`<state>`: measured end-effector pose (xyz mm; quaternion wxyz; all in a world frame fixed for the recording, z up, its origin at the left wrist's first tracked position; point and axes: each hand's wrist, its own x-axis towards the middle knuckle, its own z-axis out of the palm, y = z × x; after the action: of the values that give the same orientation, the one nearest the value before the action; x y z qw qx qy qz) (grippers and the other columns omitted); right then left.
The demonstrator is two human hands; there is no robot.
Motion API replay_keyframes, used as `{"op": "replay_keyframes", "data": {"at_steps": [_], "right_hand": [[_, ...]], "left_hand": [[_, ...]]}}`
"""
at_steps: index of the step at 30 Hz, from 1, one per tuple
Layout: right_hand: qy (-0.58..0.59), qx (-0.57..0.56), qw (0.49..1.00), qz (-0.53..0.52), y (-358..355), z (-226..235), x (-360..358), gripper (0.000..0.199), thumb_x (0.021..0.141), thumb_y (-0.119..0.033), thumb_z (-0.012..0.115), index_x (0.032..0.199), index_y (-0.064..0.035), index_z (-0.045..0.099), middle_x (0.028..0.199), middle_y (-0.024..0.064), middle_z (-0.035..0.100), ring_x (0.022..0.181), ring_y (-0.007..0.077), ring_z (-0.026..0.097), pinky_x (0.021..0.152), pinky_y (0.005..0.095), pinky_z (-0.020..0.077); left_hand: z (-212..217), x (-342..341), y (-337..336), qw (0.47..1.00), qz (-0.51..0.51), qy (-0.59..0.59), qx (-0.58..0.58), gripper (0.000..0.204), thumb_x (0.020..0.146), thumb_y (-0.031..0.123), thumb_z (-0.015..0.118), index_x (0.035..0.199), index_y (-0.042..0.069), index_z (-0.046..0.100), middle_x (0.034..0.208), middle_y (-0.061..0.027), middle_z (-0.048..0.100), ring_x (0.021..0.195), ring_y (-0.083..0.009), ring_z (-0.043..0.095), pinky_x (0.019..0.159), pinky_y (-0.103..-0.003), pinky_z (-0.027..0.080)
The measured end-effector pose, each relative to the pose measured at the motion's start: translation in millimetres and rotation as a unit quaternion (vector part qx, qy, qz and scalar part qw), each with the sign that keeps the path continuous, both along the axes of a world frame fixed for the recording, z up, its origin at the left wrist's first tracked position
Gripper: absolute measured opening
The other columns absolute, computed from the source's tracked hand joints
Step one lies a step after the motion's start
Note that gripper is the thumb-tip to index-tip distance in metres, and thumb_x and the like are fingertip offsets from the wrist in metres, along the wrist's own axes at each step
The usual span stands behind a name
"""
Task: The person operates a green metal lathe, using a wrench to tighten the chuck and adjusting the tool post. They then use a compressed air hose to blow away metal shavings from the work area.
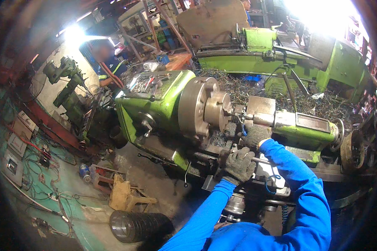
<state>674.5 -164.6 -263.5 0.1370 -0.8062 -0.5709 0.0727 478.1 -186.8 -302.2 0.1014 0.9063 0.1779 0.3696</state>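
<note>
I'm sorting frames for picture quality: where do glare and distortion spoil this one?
Head view: glare burns out the top right above the far green lathe and a lamp flares at upper left; the fisheye bends edges into a dark rim; the near lathe chuck and both gloved hands, left hand, right hand, stay fairly sharp.

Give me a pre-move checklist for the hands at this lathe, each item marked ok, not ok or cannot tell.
1. Left hand gloved and closed on the metal handle: ok.
2. Right hand gloved, up by the tool post: ok.
3. Chuck stopped: cannot tell.
4. Right hand apart from the chuck: ok.
5. Swarf cleared behind the machine: not ok, it lies heaped.
6. Sleeves snug at the wrists: ok.
</note>
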Motion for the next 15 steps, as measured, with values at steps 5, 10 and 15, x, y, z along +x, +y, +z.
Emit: {"op": "replay_keyframes", "data": {"at_steps": [5, 10, 15], "right_hand": [[-0.02, 0.006, 1.0, -0.012, 7, -33, 19, 0.056, 0.089, -0.065, 0.066, 0.118, -0.017, 0.066, 0.102, 0.0197, 0.075, 0.096, 0.0437, 0.072, 0.082, 0.0572, 0.0536], [0.013, 0.007, 1.0, -0.001, 0, -12, 7, 0.058, 0.086, -0.06, 0.072, 0.123, -0.0157, 0.063, 0.106, 0.0215, 0.074, 0.099, 0.0444, 0.072, 0.083, 0.0571, 0.0539], [0.016, -0.027, 0.999, 0.004, -4, 8, -1, 0.067, 0.083, -0.058, 0.075, 0.129, -0.0119, 0.059, 0.107, 0.0252, 0.073, 0.1, 0.0459, 0.071, 0.085, 0.0574, 0.0539]], "left_hand": [[-5, 4, 0, 1.0, -0.007, -0.006, 0.001, 0.042, 0.085, 0.035, 0.07, 0.121, 0.013, 0.07, 0.129, -0.0151, 0.067, 0.117, -0.0377, 0.062, 0.104, -0.056, 0.044], [10, -1, -2, 1.0, 0.002, 0.003, 0.014, 0.041, 0.085, 0.034, 0.07, 0.12, 0.013, 0.07, 0.128, -0.0148, 0.067, 0.116, -0.0376, 0.062, 0.105, -0.057, 0.043], [7, 1, -1, 1.0, -0.005, -0.016, 0.011, 0.04, 0.084, 0.033, 0.069, 0.119, 0.014, 0.07, 0.128, -0.0145, 0.067, 0.115, -0.0378, 0.062, 0.104, -0.056, 0.044]]}}
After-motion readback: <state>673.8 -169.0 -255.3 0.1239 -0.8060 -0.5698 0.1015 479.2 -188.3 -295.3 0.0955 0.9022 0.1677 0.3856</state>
